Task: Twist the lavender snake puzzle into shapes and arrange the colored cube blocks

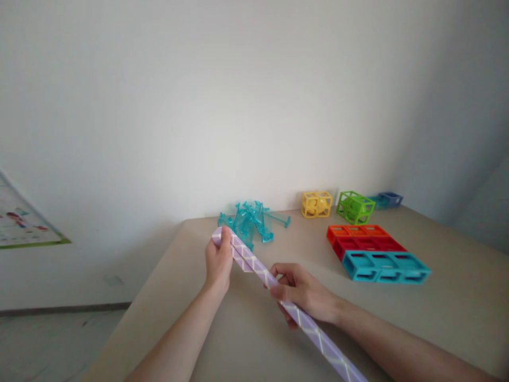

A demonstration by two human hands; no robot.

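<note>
A long lavender snake puzzle with white zigzag lines runs diagonally from the middle of the view to the bottom edge. Its far end is doubled back, so a short length lies alongside the main strip. My left hand is closed on this doubled end, thumb on top. Farther down the strip, my right hand grips it between thumb and fingers. Both hands are above the table, and the near end of the puzzle runs out of view.
Behind my left hand lies a pile of clear turquoise plastic pieces. Along the wall stand a yellow cube frame, a green cube frame and a blue piece. Orange, red and blue frame blocks lie right on the beige table.
</note>
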